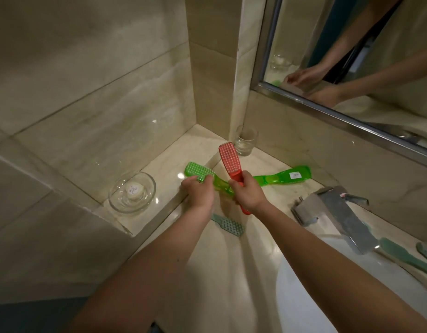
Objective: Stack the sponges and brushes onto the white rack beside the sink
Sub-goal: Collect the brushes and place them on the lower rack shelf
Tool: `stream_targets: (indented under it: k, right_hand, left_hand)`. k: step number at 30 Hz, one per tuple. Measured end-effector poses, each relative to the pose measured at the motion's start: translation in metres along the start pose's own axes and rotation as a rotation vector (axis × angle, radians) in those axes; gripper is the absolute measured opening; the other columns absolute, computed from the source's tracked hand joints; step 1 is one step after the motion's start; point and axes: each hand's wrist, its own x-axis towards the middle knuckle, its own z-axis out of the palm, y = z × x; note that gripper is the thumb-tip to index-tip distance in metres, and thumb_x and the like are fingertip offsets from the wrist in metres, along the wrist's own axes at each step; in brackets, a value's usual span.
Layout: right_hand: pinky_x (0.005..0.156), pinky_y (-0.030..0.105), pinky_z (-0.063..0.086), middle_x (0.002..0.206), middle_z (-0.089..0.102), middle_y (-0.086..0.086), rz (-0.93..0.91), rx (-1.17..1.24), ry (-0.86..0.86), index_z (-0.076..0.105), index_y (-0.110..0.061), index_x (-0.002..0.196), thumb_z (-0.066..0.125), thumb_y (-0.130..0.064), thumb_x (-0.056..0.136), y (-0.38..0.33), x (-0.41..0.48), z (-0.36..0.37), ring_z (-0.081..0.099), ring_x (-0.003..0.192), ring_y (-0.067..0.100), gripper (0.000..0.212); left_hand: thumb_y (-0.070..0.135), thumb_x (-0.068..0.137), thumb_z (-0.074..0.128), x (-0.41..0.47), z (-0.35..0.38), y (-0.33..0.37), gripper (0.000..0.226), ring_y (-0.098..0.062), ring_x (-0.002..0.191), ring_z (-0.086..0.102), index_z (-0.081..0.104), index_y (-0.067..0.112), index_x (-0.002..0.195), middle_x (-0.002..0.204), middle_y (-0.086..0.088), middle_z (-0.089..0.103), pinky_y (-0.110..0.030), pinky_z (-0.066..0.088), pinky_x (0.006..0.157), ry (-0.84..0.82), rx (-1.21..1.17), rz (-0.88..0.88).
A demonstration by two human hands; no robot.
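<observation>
- Head view: the left hand (198, 193) grips the green brush (195, 171) near its bristle end, likely to lift it. Its bristles face up, and its long side runs left to right across the counter (251, 236).
- The right hand (247, 193) grips the red brush (228, 157) by its handle. The bristle end points at the back corner.
- The second green brush (282, 176) lies flat along the back edge.
- No white rack shows.

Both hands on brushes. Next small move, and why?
Probably lift the green brush off the ledge with the left hand: its fingers already curl over the bristle head, and the right hand already holds the red brush. No rack is in view, so gathering both brushes likely comes before carrying them.
</observation>
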Motion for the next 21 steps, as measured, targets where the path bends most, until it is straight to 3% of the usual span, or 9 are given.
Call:
stream_targets:
  k: [4, 7, 9, 13, 16, 18, 21]
  right_hand:
    - [0.08, 0.053, 0.054, 0.097, 0.059, 0.011, 0.034, 0.043, -0.09, 0.048, -0.015, 0.106, 0.051, -0.021, 0.097, -0.012, 0.021, 0.013, 0.064, 0.085, 0.037, 0.011]
    - [0.081, 0.052, 0.054, 0.093, 0.057, 0.01, 0.068, 0.064, -0.126, 0.049, -0.012, 0.105, 0.051, -0.019, 0.097, -0.01, 0.024, 0.019, 0.061, 0.08, 0.031, 0.011]
    - [0.081, 0.047, 0.054, 0.093, 0.058, 0.009, 0.066, 0.105, -0.094, 0.051, -0.011, 0.104, 0.053, -0.018, 0.096, -0.008, 0.021, 0.02, 0.059, 0.082, 0.027, 0.011]
    - [0.063, 0.029, 0.053, 0.094, 0.061, 0.011, 0.06, 0.243, -0.02, 0.054, -0.01, 0.103, 0.055, -0.015, 0.096, -0.006, 0.004, 0.012, 0.06, 0.072, 0.02, 0.009]
    - [0.052, 0.028, 0.05, 0.091, 0.062, 0.013, 0.083, 0.368, 0.066, 0.054, -0.005, 0.105, 0.054, -0.012, 0.096, -0.005, -0.015, -0.003, 0.057, 0.058, 0.019, 0.011]
    - [0.049, 0.029, 0.046, 0.086, 0.063, 0.013, 0.093, 0.431, 0.12, 0.052, -0.005, 0.103, 0.052, -0.01, 0.096, -0.003, -0.03, -0.014, 0.054, 0.053, 0.021, 0.009]
    - [0.046, 0.028, 0.044, 0.079, 0.06, 0.014, 0.088, 0.437, 0.195, 0.052, -0.004, 0.103, 0.05, -0.009, 0.097, 0.008, -0.061, -0.032, 0.052, 0.05, 0.021, 0.008]
  left_hand:
    - [0.028, 0.089, 0.062, 0.019, 0.005, 0.001, 0.044, -0.033, 0.103, 0.063, 0.053, -0.001, 0.121, 0.115, -0.02, 0.063, -0.035, 0.051, 0.074, -0.02, -0.041, -0.114]
    - [0.024, 0.089, 0.063, 0.023, 0.006, -0.004, 0.041, -0.031, 0.103, 0.064, 0.052, 0.0, 0.121, 0.115, -0.018, 0.062, -0.029, 0.05, 0.069, -0.017, -0.056, -0.112]
    - [0.018, 0.089, 0.064, 0.023, 0.008, -0.005, 0.037, -0.029, 0.1, 0.066, 0.053, 0.001, 0.119, 0.113, -0.017, 0.065, -0.034, 0.057, 0.08, -0.042, -0.13, -0.114]
    - [0.018, 0.09, 0.063, 0.013, 0.011, -0.002, 0.032, -0.021, 0.093, 0.069, 0.056, 0.009, 0.12, 0.104, -0.005, 0.071, -0.043, 0.056, 0.088, -0.145, -0.22, -0.047]
    - [0.024, 0.095, 0.054, -0.005, 0.016, 0.0, 0.028, -0.015, 0.089, 0.068, 0.059, 0.015, 0.121, 0.106, 0.0, 0.07, -0.028, 0.054, 0.078, -0.233, -0.239, 0.066]
    - [0.027, 0.097, 0.051, -0.02, 0.019, 0.003, 0.023, -0.011, 0.081, 0.064, 0.058, 0.014, 0.114, 0.103, -0.001, 0.067, -0.015, 0.048, 0.064, -0.197, -0.202, 0.115]
    - [0.024, 0.098, 0.047, -0.053, 0.025, 0.007, 0.014, -0.021, 0.062, 0.066, 0.054, 0.013, 0.103, 0.09, -0.015, 0.065, -0.027, 0.051, 0.054, -0.277, -0.254, 0.098]
